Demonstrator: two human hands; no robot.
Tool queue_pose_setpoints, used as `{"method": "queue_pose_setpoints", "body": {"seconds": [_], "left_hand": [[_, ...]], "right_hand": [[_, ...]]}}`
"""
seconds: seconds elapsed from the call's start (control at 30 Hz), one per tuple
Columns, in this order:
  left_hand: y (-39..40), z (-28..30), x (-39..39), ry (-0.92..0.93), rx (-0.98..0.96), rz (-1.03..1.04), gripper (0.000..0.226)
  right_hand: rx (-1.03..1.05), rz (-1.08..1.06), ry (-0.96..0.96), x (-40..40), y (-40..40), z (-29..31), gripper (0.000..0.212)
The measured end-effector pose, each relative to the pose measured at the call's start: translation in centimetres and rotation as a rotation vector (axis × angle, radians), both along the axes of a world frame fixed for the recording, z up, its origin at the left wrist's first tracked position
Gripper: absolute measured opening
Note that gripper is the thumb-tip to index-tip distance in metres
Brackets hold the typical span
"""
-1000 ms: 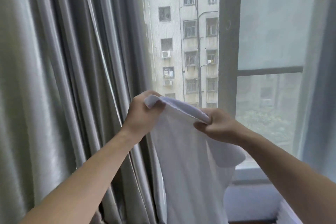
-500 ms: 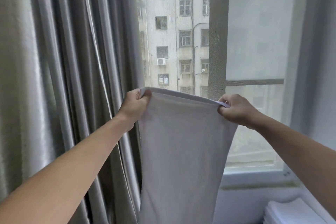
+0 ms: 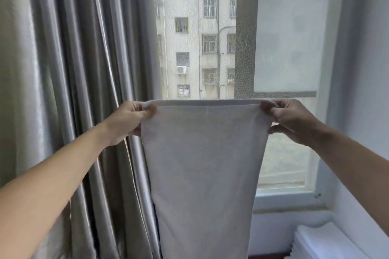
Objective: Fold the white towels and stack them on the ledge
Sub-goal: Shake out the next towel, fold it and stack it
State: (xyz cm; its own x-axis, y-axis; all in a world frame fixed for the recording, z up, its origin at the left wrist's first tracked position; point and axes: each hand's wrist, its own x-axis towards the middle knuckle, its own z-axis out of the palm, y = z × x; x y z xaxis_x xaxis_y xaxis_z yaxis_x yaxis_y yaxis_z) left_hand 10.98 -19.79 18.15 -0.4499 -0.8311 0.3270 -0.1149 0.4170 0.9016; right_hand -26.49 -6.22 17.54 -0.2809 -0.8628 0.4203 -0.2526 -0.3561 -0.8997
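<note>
A white towel (image 3: 205,170) hangs flat in front of the window, its top edge stretched level. My left hand (image 3: 128,120) pinches the top left corner and my right hand (image 3: 290,120) pinches the top right corner. The cloth narrows as it drops and its bottom end runs out of view below. A stack of folded white towels (image 3: 320,242) lies at the lower right, beneath the window.
Grey curtains (image 3: 69,82) fill the left side and reach down beside the towel. The window frame and sill (image 3: 288,197) stand behind it, with a white wall (image 3: 362,90) on the right. Apartment buildings show outside.
My hands have moved apart and pulled the top edge taut and level. The towel went from bunched and slack to spread flat. The view dropped, showing the folded stack.
</note>
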Motion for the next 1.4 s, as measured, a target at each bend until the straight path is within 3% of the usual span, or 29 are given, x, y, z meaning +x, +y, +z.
{"method": "queue_pose_setpoints", "body": {"seconds": [0.1, 0.17, 0.23, 0.4, 0.5, 0.67, 0.8, 0.9, 1.13, 1.4], "left_hand": [[0.1, 0.9, 1.3, -0.019, 0.102, -0.187, 0.040], [0.0, 1.2, 1.4, -0.006, 0.134, -0.248, 0.040], [-0.5, 1.0, 0.9, -0.039, 0.073, -0.166, 0.041], [-3.1, -1.2, -2.6, -0.185, -0.151, 0.181, 0.042], [-4.4, -2.6, -4.5, -0.175, -0.104, 0.240, 0.048], [-4.0, -3.7, -6.5, 0.020, 0.023, 0.299, 0.034], [-2.8, -4.5, -6.5, 0.087, 0.031, 0.325, 0.042], [-1.1, -5.1, -6.1, 0.084, 0.005, 0.328, 0.044], [4.1, -6.7, -4.0, 0.083, -0.006, 0.279, 0.014], [12.1, -11.2, 0.0, -0.039, 0.018, 0.146, 0.024]], "right_hand": [[-0.022, 0.063, -0.169, -0.2, 0.5, 0.7, 0.014], [-0.025, 0.068, -0.214, -0.6, 0.5, 0.9, 0.025], [-0.011, 0.003, -0.220, -1.2, 0.0, 0.8, 0.029], [0.135, -0.070, -0.214, -4.0, -2.7, -1.2, 0.017], [0.169, -0.116, -0.137, -5.3, -4.0, -2.6, 0.017], [0.120, -0.157, -0.196, -5.9, -5.1, -3.2, 0.020], [0.063, -0.145, -0.192, -6.0, -5.0, -3.2, 0.015], [0.034, -0.130, -0.174, -5.8, -3.8, -3.6, 0.015], [0.046, -0.104, -0.157, -4.1, 1.9, -5.4, 0.017], [0.137, -0.146, -0.136, -1.2, 11.6, -10.4, 0.018]]}}
